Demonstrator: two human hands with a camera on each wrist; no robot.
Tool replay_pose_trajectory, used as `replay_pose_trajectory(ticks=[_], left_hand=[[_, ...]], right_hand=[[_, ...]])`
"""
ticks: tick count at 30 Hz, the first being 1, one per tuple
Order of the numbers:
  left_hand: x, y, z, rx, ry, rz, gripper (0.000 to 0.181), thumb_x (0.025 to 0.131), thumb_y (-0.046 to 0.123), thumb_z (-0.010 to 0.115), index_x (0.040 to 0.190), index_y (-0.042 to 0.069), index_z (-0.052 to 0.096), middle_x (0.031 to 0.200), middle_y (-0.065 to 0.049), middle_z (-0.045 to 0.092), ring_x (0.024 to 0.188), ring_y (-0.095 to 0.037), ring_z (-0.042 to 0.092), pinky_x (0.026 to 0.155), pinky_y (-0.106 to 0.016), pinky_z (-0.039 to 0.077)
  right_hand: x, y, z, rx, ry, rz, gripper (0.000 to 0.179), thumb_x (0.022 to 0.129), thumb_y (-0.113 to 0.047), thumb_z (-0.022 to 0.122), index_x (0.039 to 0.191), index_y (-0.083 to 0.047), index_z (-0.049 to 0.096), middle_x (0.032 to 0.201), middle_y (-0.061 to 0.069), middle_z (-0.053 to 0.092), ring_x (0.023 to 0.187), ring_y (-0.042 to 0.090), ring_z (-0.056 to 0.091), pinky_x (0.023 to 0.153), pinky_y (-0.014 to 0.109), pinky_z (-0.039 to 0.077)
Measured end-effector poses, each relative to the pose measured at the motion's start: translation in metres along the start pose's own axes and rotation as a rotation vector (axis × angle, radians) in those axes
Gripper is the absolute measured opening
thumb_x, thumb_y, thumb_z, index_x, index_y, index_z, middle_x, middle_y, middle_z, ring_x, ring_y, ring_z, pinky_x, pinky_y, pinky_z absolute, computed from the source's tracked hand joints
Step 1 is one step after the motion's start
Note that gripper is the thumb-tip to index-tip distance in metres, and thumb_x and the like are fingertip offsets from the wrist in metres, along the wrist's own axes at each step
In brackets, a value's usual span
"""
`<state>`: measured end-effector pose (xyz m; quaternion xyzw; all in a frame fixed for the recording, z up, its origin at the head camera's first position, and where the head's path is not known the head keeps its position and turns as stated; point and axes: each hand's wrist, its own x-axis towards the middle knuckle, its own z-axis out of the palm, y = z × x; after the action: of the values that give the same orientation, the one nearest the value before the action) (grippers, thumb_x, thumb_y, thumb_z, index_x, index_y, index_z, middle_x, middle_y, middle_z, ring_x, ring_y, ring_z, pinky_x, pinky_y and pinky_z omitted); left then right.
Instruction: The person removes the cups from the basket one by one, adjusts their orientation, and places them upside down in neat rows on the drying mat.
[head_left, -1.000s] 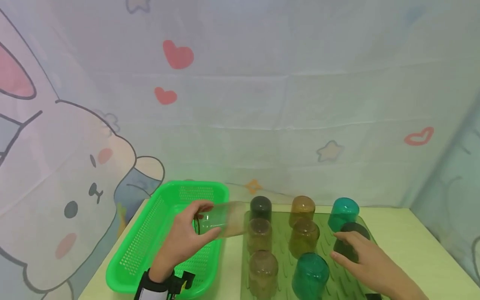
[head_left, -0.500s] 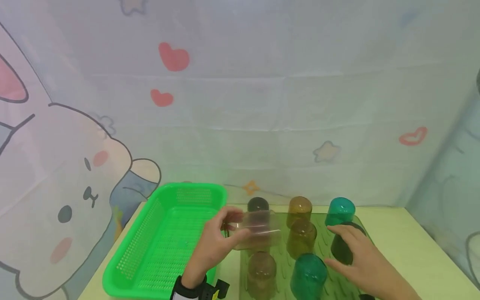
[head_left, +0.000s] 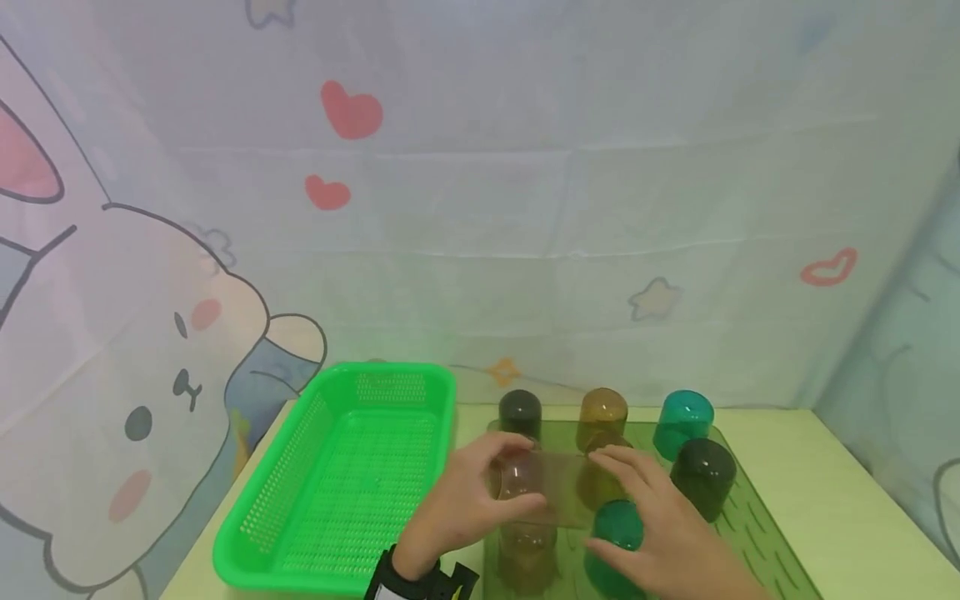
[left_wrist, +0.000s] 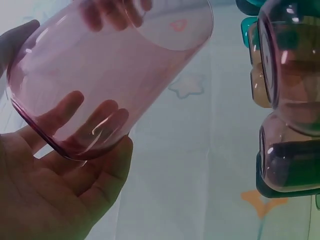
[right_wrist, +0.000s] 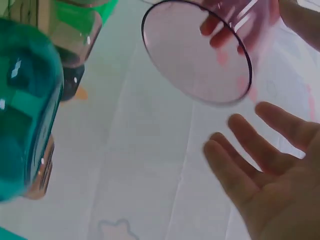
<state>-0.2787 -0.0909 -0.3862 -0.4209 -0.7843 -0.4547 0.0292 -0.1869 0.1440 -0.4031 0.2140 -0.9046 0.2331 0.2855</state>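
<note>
My left hand [head_left: 468, 500] grips a clear pink-tinted drinking glass [head_left: 562, 496] round its base end. The glass lies sideways in the air above the mat, its mouth towards my right hand [head_left: 660, 521]. In the left wrist view the thumb and fingers curl about the lower part of the pink glass [left_wrist: 90, 65]. Spread fingers of the right hand [right_wrist: 275, 170] are near the glass's rim in the right wrist view, with a gap showing between them. Under the hands stand upside-down glasses, among them a teal one [head_left: 617, 525] and a pinkish-brown one [head_left: 525, 558].
A green mat [head_left: 757, 542] bears several upturned glasses, including a dark one [head_left: 703, 475], a blue-teal one [head_left: 684, 421], an amber one [head_left: 603, 412] and a black-grey one [head_left: 520, 410]. To the left stands a green plastic basket [head_left: 315, 581]. A printed cloth [head_left: 480, 208] hangs behind the table.
My left hand has carried the pink glass rightwards from over the basket's edge to above the mat. My right hand has moved left, away from the dark glass towards the pink glass's rim.
</note>
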Motion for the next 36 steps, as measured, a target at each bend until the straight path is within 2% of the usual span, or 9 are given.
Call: replay_pose_trajectory(ticks=[4, 7, 10, 12, 16, 19, 28, 32, 36], left_hand=[[0.0, 0.005, 0.005, 0.016, 0.006, 0.025, 0.047, 0.083, 0.036, 0.074, 0.122, 0.014, 0.058, 0.112, 0.003, 0.06, 0.09, -0.008, 0.056, 0.077, -0.024, 0.05], [-0.002, 0.01, 0.009, 0.009, 0.037, 0.04, 0.045, 0.085, 0.036, 0.072, 0.122, 0.016, 0.057, 0.11, 0.004, 0.059, 0.089, -0.007, 0.056, 0.077, -0.023, 0.049], [-0.002, 0.015, 0.014, -0.021, 0.06, 0.039, 0.043, 0.086, 0.038, 0.07, 0.121, 0.017, 0.056, 0.106, 0.005, 0.058, 0.085, -0.007, 0.056, 0.074, -0.023, 0.05], [-0.002, 0.018, 0.017, -0.032, 0.064, 0.039, 0.043, 0.086, 0.038, 0.07, 0.121, 0.017, 0.056, 0.104, 0.005, 0.058, 0.084, -0.007, 0.055, 0.072, -0.023, 0.05], [-0.001, 0.02, 0.022, 0.005, 0.063, 0.056, 0.043, 0.084, 0.041, 0.071, 0.118, 0.018, 0.059, 0.106, 0.007, 0.058, 0.085, -0.006, 0.055, 0.069, -0.02, 0.05], [0.0, 0.019, 0.025, 0.057, 0.067, 0.077, 0.044, 0.083, 0.044, 0.071, 0.117, 0.019, 0.059, 0.111, 0.007, 0.058, 0.091, -0.006, 0.055, 0.07, -0.018, 0.049], [-0.003, 0.019, 0.024, 0.126, 0.054, 0.082, 0.051, 0.083, 0.05, 0.068, 0.122, 0.021, 0.055, 0.119, 0.007, 0.054, 0.098, -0.007, 0.054, 0.073, -0.02, 0.05], [-0.006, 0.019, 0.013, 0.139, 0.045, 0.082, 0.052, 0.083, 0.047, 0.069, 0.125, 0.021, 0.054, 0.123, 0.007, 0.053, 0.107, -0.011, 0.053, 0.084, -0.028, 0.049], [-0.01, 0.019, -0.005, 0.096, 0.016, 0.049, 0.05, 0.087, 0.04, 0.068, 0.129, 0.018, 0.053, 0.126, 0.004, 0.054, 0.116, -0.014, 0.051, 0.093, -0.034, 0.046]], right_hand=[[0.006, -0.004, 0.012, 0.017, 0.105, -0.145, 0.079, 0.075, -0.046, 0.078, 0.138, -0.01, 0.046, 0.135, 0.008, 0.043, 0.118, 0.024, 0.046, 0.087, 0.016, 0.046], [0.009, -0.006, 0.019, 0.012, 0.144, -0.213, 0.075, 0.081, -0.053, 0.066, 0.137, -0.007, 0.047, 0.134, 0.009, 0.044, 0.121, 0.028, 0.044, 0.096, 0.011, 0.036], [0.011, -0.007, 0.021, -0.03, 0.138, -0.217, 0.073, 0.085, -0.058, 0.056, 0.136, -0.006, 0.048, 0.133, 0.009, 0.046, 0.124, 0.028, 0.042, 0.102, 0.013, 0.031], [0.011, -0.008, 0.022, -0.06, 0.131, -0.216, 0.074, 0.086, -0.059, 0.052, 0.135, -0.005, 0.048, 0.131, 0.009, 0.047, 0.122, 0.027, 0.044, 0.101, 0.016, 0.032], [0.012, -0.006, 0.023, -0.123, 0.15, -0.237, 0.074, 0.085, -0.06, 0.051, 0.131, -0.002, 0.051, 0.126, 0.01, 0.05, 0.112, 0.024, 0.05, 0.09, 0.027, 0.044], [0.012, -0.005, 0.024, -0.149, 0.166, -0.253, 0.074, 0.084, -0.061, 0.052, 0.13, -0.003, 0.052, 0.122, 0.01, 0.052, 0.105, 0.023, 0.054, 0.081, 0.034, 0.049], [0.009, -0.002, 0.022, -0.135, 0.135, -0.221, 0.075, 0.082, -0.062, 0.055, 0.129, -0.004, 0.052, 0.122, 0.007, 0.052, 0.105, 0.021, 0.054, 0.079, 0.033, 0.051], [0.006, -0.002, 0.018, -0.07, 0.12, -0.129, 0.077, 0.075, -0.058, 0.071, 0.13, -0.007, 0.051, 0.123, 0.004, 0.052, 0.103, 0.018, 0.056, 0.075, 0.028, 0.053], [0.003, 0.001, 0.01, -0.02, 0.121, -0.028, 0.084, 0.063, -0.041, 0.088, 0.132, -0.011, 0.05, 0.124, 0.0, 0.053, 0.103, 0.016, 0.057, 0.074, 0.028, 0.054]])
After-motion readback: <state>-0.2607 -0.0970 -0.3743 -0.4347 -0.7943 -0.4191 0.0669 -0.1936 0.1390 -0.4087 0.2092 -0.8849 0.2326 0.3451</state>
